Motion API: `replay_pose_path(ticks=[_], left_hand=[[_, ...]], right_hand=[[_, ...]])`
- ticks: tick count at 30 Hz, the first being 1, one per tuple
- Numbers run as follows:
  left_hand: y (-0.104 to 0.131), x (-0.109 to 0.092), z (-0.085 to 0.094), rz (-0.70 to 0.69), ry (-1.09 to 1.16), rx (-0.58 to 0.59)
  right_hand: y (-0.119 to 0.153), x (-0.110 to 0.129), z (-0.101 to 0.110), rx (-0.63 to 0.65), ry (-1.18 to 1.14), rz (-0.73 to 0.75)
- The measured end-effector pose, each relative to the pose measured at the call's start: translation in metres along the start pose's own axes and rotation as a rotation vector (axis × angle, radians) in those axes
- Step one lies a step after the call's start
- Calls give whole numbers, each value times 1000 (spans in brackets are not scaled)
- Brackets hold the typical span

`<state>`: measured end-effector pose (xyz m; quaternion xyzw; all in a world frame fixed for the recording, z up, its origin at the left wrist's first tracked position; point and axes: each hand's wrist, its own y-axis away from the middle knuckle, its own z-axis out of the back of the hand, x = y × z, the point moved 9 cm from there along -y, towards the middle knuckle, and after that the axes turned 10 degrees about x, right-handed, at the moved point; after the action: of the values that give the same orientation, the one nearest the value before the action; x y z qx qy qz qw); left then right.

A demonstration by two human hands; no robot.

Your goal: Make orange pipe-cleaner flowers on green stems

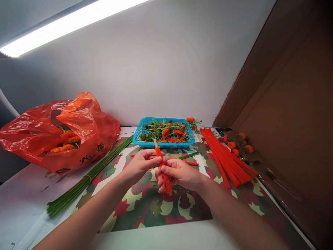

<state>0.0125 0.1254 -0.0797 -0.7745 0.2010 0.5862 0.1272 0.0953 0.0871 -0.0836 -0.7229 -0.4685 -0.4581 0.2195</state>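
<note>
An orange fuzzy stem [166, 181] is coiled around a thin wooden stick [155, 142], which is tilted with its bare tip pointing up and away. My left hand [147, 162] pinches the coil near its upper part. Lower down, my right hand [177, 172] holds the same coil between thumb and fingers. Both hands are close together above the patterned mat [156, 208]. Just beyond them sits a blue basket [163, 144] filled with green and orange fuzzy pieces.
A red plastic bag [91, 139] with orange pieces stands at the left, beside a tied bundle of green stems [91, 173]. Loose red-orange stems [229, 159] lie at the right, near several orange balls [235, 152] and a cardboard panel [291, 132].
</note>
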Motion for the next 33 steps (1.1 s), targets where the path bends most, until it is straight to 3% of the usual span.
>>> replay_pose_path(ticks=[11, 19, 21, 25, 27, 30, 33], left_hand=[[2, -1, 1, -10, -165, -160], [3, -4, -1, -51, -176, -159], [4, -7, -3, -56, -177, -158], [4, -13, 2, -76, -95, -200], [5, -16, 11, -106, 33, -274], [8, -17, 27, -137, 224, -405], [10, -18, 35, -165, 295, -470]], right_hand=[[2, 5, 28, -364, 497, 95], [10, 24, 10, -461, 926, 211], [9, 24, 9, -452, 876, 207], [3, 18, 16, -309, 508, 139], [5, 23, 21, -260, 471, 87], [14, 23, 36, -293, 445, -84], [17, 16, 31, -173, 425, -202]])
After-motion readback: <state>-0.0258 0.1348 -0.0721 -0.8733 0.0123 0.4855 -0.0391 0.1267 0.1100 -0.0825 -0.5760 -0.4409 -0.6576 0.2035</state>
